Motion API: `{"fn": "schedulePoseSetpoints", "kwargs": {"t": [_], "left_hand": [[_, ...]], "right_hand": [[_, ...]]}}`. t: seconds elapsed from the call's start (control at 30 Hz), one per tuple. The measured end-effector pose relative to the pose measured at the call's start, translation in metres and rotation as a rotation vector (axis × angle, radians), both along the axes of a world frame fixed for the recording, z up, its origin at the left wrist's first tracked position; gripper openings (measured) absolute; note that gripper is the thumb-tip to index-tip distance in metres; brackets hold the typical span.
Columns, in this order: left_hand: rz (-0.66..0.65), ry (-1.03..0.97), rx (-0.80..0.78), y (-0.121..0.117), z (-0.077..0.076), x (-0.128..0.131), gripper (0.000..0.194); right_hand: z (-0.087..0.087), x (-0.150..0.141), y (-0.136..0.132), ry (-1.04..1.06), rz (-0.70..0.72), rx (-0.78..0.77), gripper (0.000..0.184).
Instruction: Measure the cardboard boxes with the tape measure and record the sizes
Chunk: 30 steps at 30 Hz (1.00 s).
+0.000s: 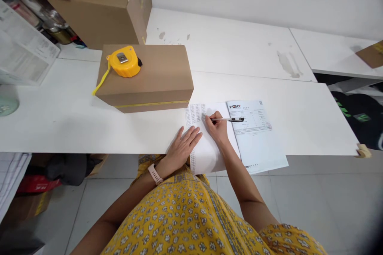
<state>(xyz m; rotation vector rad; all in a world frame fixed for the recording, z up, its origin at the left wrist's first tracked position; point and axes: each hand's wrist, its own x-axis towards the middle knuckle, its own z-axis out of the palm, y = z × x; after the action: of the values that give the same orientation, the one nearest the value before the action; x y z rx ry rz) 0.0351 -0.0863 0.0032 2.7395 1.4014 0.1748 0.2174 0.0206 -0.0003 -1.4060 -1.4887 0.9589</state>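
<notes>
My right hand point(218, 128) is closed around a pen point(231, 119) with a clear barrel and dark cap end. Its tip is at a white sheet of paper point(211, 155) that bears several columns of small handwriting near the top and left edge. My left hand point(183, 148), fingers stretched out flat, rests on the left edge of that sheet and the table beside it. To the right lies a pale blue printed form point(257, 147) headed "PONY", overhanging the table's front edge like the sheet does.
Behind my left hand sits a closed cardboard box point(161, 67) with a yellow tape measure point(125, 62) on top. Larger cartons point(104, 11) are stacked at the back left. The white table point(317, 123) ends at the right beside dark items point(359, 115) on a lower shelf.
</notes>
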Motion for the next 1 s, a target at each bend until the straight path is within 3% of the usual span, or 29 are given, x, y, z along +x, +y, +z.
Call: {"fn": "schedulePoseSetpoints", "kwargs": {"t": [1.0], "left_hand": [[-0.003, -0.008, -0.005, -0.0001, 0.0018, -0.0011, 0.076]], "right_hand": [[-0.0009, 0.0006, 0.0014, 0.005, -0.064, 0.019, 0.031]]}}
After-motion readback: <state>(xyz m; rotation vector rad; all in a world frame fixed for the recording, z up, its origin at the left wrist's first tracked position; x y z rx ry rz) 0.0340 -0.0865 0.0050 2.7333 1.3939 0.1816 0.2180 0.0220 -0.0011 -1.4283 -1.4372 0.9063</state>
